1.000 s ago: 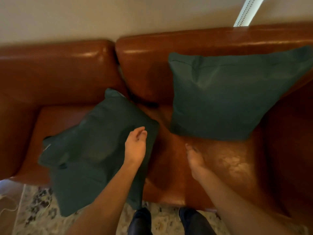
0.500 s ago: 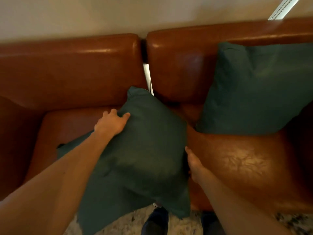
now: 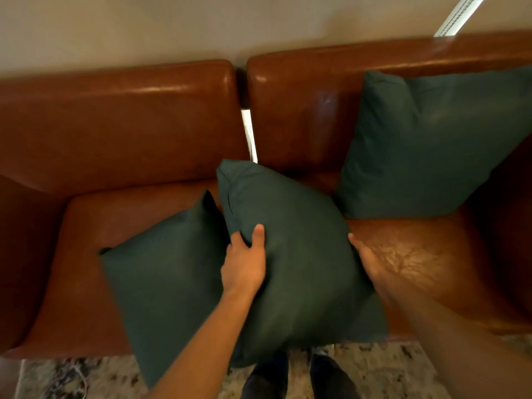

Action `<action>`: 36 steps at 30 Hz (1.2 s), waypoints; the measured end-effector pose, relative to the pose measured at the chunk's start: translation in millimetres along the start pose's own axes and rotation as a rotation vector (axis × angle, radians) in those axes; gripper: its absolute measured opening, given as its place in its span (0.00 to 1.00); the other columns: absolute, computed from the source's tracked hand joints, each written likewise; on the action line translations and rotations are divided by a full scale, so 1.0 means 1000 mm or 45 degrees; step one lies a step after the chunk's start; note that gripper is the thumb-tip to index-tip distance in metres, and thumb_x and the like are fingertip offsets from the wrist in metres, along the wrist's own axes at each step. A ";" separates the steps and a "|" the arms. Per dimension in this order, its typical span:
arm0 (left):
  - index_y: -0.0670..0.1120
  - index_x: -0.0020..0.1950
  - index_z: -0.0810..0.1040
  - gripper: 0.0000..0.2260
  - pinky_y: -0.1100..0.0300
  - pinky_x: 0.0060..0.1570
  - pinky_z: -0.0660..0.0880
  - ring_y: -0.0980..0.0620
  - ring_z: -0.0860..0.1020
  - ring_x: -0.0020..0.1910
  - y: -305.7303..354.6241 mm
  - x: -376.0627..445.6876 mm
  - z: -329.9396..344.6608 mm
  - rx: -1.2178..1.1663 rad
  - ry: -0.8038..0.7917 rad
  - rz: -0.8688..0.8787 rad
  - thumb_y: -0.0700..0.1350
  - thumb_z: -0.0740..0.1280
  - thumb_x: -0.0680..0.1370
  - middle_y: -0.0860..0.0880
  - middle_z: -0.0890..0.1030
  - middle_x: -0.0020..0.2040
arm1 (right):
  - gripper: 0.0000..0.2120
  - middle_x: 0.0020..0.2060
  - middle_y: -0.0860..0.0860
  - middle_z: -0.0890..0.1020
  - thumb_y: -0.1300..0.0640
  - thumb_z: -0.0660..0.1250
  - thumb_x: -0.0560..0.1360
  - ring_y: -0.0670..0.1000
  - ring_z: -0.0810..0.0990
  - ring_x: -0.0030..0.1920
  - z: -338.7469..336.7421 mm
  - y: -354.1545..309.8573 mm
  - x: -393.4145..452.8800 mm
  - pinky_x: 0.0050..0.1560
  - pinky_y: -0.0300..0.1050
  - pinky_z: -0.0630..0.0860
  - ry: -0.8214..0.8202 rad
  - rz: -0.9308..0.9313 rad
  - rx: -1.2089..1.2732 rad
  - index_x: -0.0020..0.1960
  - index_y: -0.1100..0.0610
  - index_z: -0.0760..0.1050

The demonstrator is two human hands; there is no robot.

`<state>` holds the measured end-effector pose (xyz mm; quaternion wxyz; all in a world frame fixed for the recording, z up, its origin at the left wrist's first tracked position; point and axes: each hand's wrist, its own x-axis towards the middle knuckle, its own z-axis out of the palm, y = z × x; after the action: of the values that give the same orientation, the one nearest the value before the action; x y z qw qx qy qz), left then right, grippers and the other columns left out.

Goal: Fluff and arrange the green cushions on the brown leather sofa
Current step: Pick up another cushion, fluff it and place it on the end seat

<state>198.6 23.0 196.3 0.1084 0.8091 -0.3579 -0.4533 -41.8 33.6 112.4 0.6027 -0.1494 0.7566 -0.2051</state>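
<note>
Left hand [image 3: 244,264] gripping middle cushion's [image 3: 299,254] left edge. Right hand [image 3: 367,259] pressed against its right side, grip hidden.

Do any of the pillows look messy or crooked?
Yes. Two cushions, left and middle, sit tilted at the seat's front edge, overlapping and hanging past it. Both hands, left and right, grip the middle one. The right cushion leans neatly against the backrest.
</note>
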 end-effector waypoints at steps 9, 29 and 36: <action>0.53 0.79 0.56 0.25 0.50 0.72 0.62 0.42 0.66 0.73 -0.073 -0.025 0.107 -0.478 -0.138 -0.240 0.58 0.52 0.82 0.46 0.67 0.76 | 0.29 0.70 0.57 0.73 0.38 0.61 0.75 0.61 0.70 0.69 -0.061 0.002 0.032 0.70 0.52 0.64 0.090 -0.231 -0.694 0.72 0.51 0.68; 0.39 0.64 0.74 0.17 0.46 0.65 0.69 0.34 0.74 0.61 -0.158 0.033 -0.014 -0.084 0.543 -0.256 0.46 0.64 0.79 0.36 0.71 0.64 | 0.14 0.57 0.49 0.78 0.59 0.66 0.76 0.48 0.77 0.59 0.135 0.022 -0.063 0.65 0.49 0.73 -0.233 -0.865 -0.492 0.62 0.55 0.76; 0.38 0.71 0.66 0.23 0.38 0.65 0.65 0.32 0.67 0.68 -0.250 0.109 -0.115 -0.031 0.676 -0.512 0.52 0.58 0.81 0.34 0.66 0.71 | 0.26 0.75 0.56 0.64 0.50 0.57 0.81 0.56 0.62 0.75 0.264 0.040 -0.025 0.74 0.47 0.57 -0.263 -0.322 -0.629 0.76 0.58 0.59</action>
<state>447.9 112.3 65.1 0.1157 0.9521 -0.1449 -0.2433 221.4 45.9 64.3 0.5914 -0.4047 0.6937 -0.0720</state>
